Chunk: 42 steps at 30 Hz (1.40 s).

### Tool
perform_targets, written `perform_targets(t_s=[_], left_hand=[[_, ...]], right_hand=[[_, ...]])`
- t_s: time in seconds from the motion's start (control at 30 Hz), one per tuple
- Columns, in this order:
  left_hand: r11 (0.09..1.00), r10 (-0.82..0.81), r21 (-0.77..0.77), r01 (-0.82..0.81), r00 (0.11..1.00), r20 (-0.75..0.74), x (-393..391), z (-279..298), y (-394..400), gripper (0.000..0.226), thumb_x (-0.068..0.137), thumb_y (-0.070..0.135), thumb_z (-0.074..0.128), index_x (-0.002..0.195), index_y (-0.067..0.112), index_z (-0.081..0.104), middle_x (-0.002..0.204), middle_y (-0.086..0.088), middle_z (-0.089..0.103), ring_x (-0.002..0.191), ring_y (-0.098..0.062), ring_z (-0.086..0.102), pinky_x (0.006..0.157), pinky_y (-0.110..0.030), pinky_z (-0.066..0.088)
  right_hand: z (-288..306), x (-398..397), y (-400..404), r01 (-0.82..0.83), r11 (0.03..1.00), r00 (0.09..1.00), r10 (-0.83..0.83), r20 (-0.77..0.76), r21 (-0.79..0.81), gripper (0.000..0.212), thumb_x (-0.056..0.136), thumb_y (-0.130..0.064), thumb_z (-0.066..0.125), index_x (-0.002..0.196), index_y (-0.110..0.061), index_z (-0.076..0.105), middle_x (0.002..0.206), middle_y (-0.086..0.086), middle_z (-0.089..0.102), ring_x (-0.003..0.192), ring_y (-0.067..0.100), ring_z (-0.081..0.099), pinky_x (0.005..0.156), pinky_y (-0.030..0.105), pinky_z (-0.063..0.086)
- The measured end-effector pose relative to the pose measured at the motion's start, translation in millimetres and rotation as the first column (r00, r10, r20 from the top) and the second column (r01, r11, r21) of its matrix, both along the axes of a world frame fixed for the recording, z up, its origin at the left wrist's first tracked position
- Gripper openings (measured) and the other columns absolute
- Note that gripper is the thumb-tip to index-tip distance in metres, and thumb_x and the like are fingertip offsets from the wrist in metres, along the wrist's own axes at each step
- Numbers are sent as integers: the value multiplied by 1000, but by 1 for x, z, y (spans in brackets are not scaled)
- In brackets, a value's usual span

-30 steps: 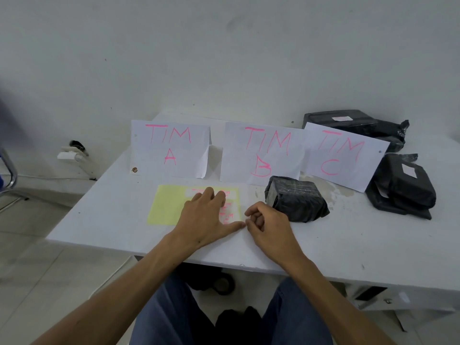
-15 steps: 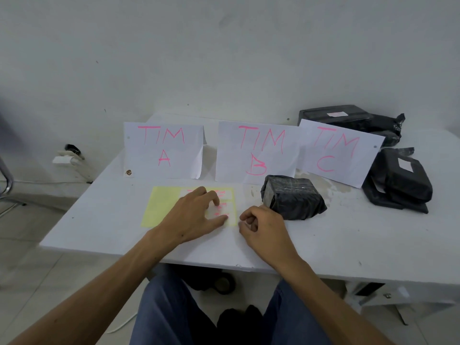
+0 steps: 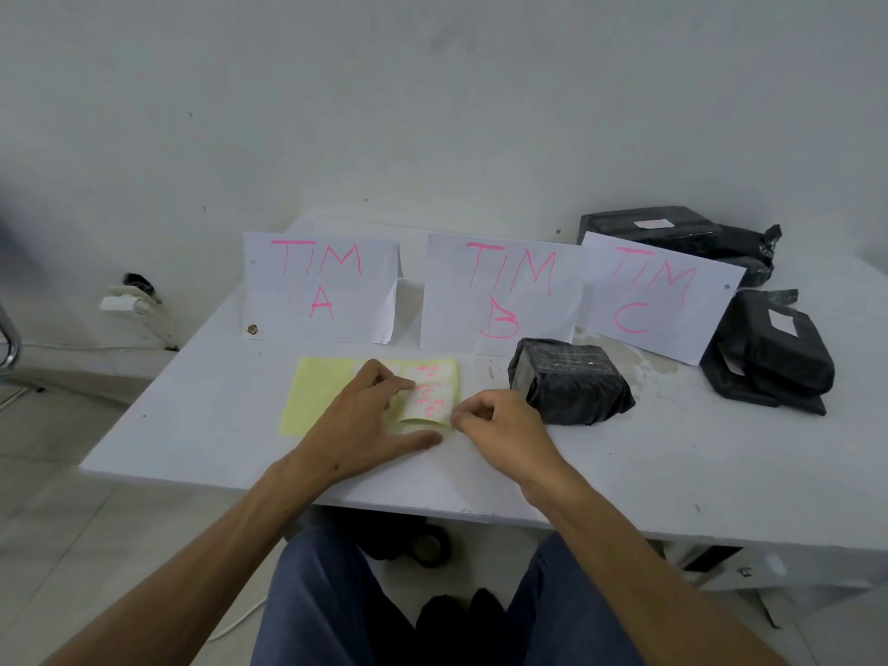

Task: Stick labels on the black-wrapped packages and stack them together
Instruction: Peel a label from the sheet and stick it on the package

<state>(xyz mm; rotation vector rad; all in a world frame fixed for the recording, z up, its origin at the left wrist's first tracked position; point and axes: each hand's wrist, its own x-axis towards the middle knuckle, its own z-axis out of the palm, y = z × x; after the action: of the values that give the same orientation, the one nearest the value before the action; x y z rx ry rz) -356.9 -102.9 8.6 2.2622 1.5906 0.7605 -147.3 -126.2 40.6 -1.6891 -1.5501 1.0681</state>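
A yellow label sheet point(image 3: 319, 398) lies flat on the white table point(image 3: 192, 425), with white labels point(image 3: 430, 394) written in pink at its right end. My left hand point(image 3: 365, 427) presses on the sheet, thumb along its front edge. My right hand point(image 3: 499, 427) pinches the lower right corner of a label, which curls up from the sheet. A black-wrapped package point(image 3: 569, 379) without a label sits just right of my right hand. Two labelled black packages point(image 3: 773, 358) are stacked at the right, and another labelled one point(image 3: 682, 233) lies behind the paper signs.
Three white paper signs stand across the table: TIM A point(image 3: 322, 286), TIM B point(image 3: 499, 293), TIM C point(image 3: 656, 293). A white wall rises close behind. A wall socket point(image 3: 127, 300) sits low at the left. My knees are under the front edge.
My left hand has slid left and back on the sheet, uncovering the labels. My right hand has lifted a label's corner, so it now curls upward.
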Motion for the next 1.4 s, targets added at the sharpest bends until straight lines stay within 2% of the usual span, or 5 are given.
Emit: perform_targets(t_s=[0.13, 0.33, 0.67, 0.93, 1.4], left_hand=[[998, 0, 55, 1, 1000, -11, 0, -1, -3, 80, 70, 79, 58, 128, 24, 65, 106, 12, 48, 83, -5, 54, 81, -28, 52], [995, -28, 100, 21, 998, 65, 0, -1, -6, 62, 78, 70, 64, 124, 28, 67, 101, 11, 52, 77, 2, 53, 76, -16, 45], [989, -71, 136, 55, 991, 117, 4, 5, -10, 47, 90, 66, 51, 126, 40, 65, 93, 13, 50, 76, -6, 54, 74, -19, 45], [988, -85, 139, 64, 985, 152, 3, 7, -9, 42, 92, 64, 49, 122, 40, 68, 87, 12, 56, 78, -10, 57, 71, -14, 42], [1000, -9, 29, 0, 950, 311, 12, 15, -9, 16, 96, 23, 64, 80, 23, 68, 68, 9, 68, 68, -13, 66, 66, -23, 49]], right_hand=[[6, -6, 5, 39, 986, 919, -99, -381, -163, 12, 96, -15, 67, 103, -8, 73, 106, 11, 75, 93, 20, 73, 82, 29, 61], [6, -9, 6, 9, 967, 617, -206, -760, -256, 18, 94, 4, 64, 112, 4, 66, 102, 22, 76, 88, 25, 75, 79, 29, 63], [12, -7, 4, -54, 964, 560, -188, -807, -262, 24, 94, -13, 69, 112, 3, 72, 106, 25, 75, 90, 30, 75, 83, 33, 63], [5, -9, 5, -50, 974, 593, -150, -791, -223, 12, 92, 4, 66, 104, 3, 68, 100, 23, 76, 89, 27, 77, 78, 29, 63], [-4, -13, 6, -38, 988, 705, -81, -704, -151, 22, 90, 8, 66, 112, 5, 65, 104, 26, 74, 94, 37, 75, 82, 36, 63]])
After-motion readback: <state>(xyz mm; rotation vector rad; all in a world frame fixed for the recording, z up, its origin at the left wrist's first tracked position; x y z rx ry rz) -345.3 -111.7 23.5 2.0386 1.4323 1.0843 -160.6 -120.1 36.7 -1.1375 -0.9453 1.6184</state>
